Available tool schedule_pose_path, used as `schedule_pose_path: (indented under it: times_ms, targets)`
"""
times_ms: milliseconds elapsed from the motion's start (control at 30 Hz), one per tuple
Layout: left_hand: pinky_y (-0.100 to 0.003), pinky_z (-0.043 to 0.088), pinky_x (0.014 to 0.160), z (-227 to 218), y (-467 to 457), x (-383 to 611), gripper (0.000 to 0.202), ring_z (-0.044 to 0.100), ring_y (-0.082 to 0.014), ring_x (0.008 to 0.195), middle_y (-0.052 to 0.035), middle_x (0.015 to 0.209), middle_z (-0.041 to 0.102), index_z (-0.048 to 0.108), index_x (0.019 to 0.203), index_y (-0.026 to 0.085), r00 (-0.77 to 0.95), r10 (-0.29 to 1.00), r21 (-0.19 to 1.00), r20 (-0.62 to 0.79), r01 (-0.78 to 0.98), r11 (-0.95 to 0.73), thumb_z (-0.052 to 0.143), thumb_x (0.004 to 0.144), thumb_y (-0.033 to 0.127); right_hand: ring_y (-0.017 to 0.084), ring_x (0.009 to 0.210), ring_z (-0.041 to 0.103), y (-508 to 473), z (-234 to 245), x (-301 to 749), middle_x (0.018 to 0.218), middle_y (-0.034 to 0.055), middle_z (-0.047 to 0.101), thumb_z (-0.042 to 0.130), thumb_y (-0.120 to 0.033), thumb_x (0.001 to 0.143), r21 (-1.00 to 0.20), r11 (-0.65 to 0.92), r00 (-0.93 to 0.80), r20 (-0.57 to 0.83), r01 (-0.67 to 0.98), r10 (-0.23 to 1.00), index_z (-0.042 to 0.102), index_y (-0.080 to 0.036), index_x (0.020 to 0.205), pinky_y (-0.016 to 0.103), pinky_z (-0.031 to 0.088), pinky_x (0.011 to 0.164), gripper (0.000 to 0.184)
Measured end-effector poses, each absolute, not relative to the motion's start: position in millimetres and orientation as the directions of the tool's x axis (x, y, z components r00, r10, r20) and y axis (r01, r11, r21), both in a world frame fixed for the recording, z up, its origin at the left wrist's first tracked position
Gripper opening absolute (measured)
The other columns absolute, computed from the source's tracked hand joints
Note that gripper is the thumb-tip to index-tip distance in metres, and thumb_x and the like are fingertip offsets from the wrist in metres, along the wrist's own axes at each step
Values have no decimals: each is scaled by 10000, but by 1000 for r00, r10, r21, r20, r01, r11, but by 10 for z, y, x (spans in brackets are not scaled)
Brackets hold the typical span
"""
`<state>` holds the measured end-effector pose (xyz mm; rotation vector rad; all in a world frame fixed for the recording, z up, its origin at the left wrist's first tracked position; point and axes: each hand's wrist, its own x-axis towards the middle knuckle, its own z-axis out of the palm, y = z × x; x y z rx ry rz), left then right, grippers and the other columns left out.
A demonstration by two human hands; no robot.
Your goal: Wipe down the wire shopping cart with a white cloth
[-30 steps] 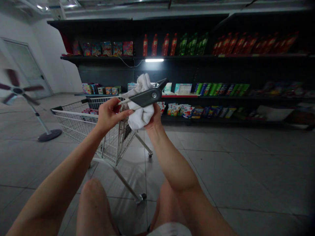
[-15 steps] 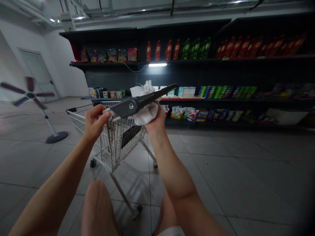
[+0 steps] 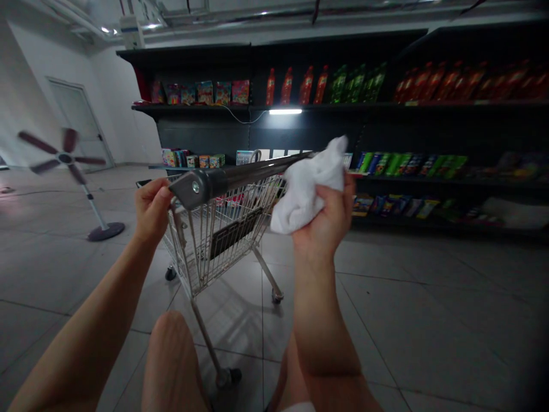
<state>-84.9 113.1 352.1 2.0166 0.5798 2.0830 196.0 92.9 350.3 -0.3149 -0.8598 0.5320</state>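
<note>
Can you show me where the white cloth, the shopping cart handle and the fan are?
White cloth (image 3: pixel 306 191): head view, point on its crumpled middle.
Shopping cart handle (image 3: pixel 253 167): head view, point on the dark bar.
Floor fan (image 3: pixel 65 158): head view, point on the hub of its blades.

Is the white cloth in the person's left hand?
No, the white cloth is in the right hand, while the left hand grips the shopping cart's handle.

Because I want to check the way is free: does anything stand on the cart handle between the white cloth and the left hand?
Nothing visible stands in the way. The dark bar of the shopping cart handle runs bare from the white cloth, held in the right hand, to the grey end piece gripped by the left hand.
</note>
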Motion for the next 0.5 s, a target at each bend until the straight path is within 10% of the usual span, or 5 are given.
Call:
schedule_pose_path:
  times_ms: [167,333,500]
  targets:
    - [-273,185,431,3491,1163,-721,537,258,-58,455,52,495,311,427,527,177,-196,365,393,910,126,-911,514,859,589,176,1101,537,663,3810,1695,1041,13,580,345,-132,840,-154,858,81,988,489,131,625,-202,1002,440,411,1010,331]
    - [-292,141,406,3532,1142,-586,586,202,-53,430,61,462,265,350,487,182,-255,346,388,903,136,-912,549,823,619,169,1131,509,547,3879,1372,1129,3,540,335,-125,867,150,800,-234,972,581,-13,578,-223,1146,434,403,1030,383]
    - [-293,111,386,3545,1194,-587,602,185,-47,395,65,443,245,299,468,191,-193,368,388,909,73,-919,556,825,603,195,1148,463,1253,3730,2150,1105,43,469,320,-104,829,-50,733,31,999,678,39,584,-195,1104,481,380,1026,391]
